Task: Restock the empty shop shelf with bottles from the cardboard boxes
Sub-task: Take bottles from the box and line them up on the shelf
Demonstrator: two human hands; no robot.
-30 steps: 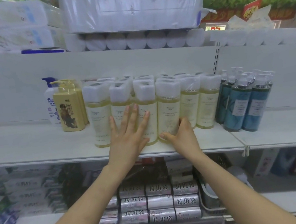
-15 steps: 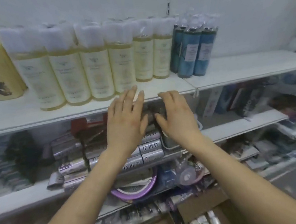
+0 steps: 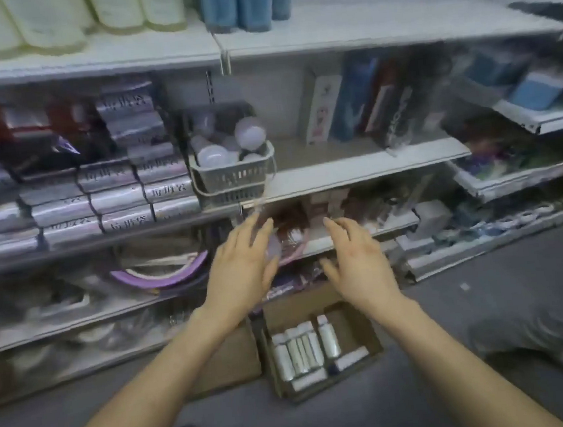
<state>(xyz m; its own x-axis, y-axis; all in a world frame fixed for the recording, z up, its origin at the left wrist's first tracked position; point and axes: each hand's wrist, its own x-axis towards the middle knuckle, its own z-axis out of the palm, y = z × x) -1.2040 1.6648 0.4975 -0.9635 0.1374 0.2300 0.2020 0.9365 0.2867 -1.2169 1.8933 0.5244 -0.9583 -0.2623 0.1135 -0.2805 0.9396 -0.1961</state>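
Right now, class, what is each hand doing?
Left hand: open, fingers spread, holding nothing.
Right hand: open, holding nothing.

The light is flat, cool and even, coming from overhead with no hard shadows. Above the grey basket [image 3: 235, 180], the white top shelf [image 3: 358, 30] is brightest and slightly washed out. Below the basket, the lower shelves sink into dimness. Motion blur smears nearly everything. The fingertips of the left hand [image 3: 240, 269] and right hand [image 3: 357, 261], just below the basket, are streaked. Lettering on the silver packs [image 3: 117, 198] left of it is barely legible. Right of the basket, shelf edges bow and tilt with wide-angle distortion. The bottles [image 3: 300, 352] in the cardboard box [image 3: 356, 323] further below look sharpest.
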